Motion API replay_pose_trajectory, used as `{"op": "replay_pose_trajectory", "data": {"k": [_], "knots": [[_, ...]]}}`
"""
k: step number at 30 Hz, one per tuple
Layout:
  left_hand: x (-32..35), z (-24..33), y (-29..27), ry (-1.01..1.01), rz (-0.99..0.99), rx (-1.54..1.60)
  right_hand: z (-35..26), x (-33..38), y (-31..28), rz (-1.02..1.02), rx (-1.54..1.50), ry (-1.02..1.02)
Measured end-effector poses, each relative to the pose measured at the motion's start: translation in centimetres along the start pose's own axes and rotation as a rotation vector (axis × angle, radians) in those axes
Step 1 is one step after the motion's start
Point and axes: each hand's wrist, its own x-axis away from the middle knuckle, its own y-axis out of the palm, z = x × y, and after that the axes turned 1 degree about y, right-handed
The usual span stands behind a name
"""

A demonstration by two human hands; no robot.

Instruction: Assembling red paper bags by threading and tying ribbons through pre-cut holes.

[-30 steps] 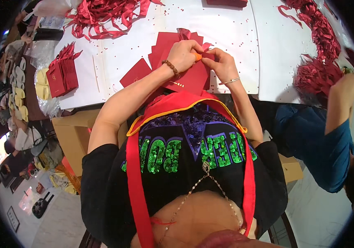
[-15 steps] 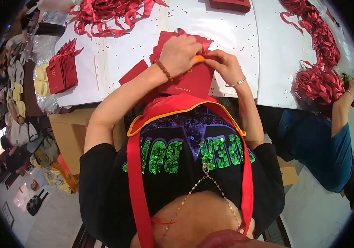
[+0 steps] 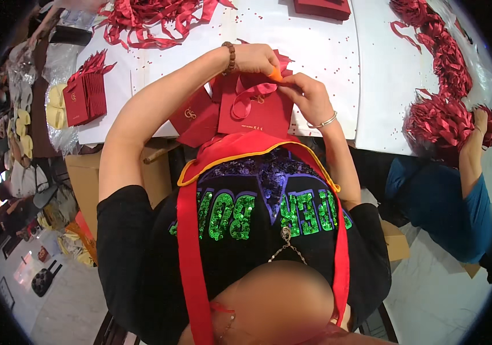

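Note:
A small red paper gift bag [image 3: 256, 119] with gold print stands before me at the table's near edge. A red ribbon [image 3: 241, 107] loops down over its front. At the bag's top, my left hand [image 3: 255, 58] is closed on the ribbon; an orange cover [image 3: 275, 75] sits on one of its digits. My right hand [image 3: 310, 98] pinches the ribbon from the right, fingertips close to the left's; what lies between them is partly hidden. More red bags [image 3: 195, 118] lean beside it on the left, and further ribboned ones show behind my hands.
A row of ribboned red bags [image 3: 85, 98] stands at the left, by clear plastic wrap [image 3: 62, 63]. Loose red ribbons [image 3: 154, 23] lie at the far left. At the right, a co-worker's hand [image 3: 480, 122] touches a heap of ribbons [image 3: 444, 121]. A cardboard box [image 3: 88, 190] stands below the table.
My left hand has moved up and left, its elbow swinging outward. The ribbon loop on the bag's front has come into view. The right hand has shifted slightly down.

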Motion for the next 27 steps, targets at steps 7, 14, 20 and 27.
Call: {"op": "replay_pose_trajectory", "data": {"k": [7, 14, 20, 27], "knots": [[-1.4, -1.5, 0.4, 0.029, 0.539, 0.141, 0.5, 0.4, -0.1, -0.050, -0.137, 0.099], [1.2, -0.7, -1.9, 0.011, 0.670, 0.342, 1.0, 0.7, -0.4, -0.036, -0.197, 0.130], [3.2, -2.4, -1.1, -0.136, 0.588, -0.068, 0.7, 0.5, -0.3, -0.030, -0.167, 0.089], [4.4, -2.5, 0.8, 0.066, 0.675, 0.101, 0.9, 0.6, -0.3, -0.032, -0.204, 0.134]]}}
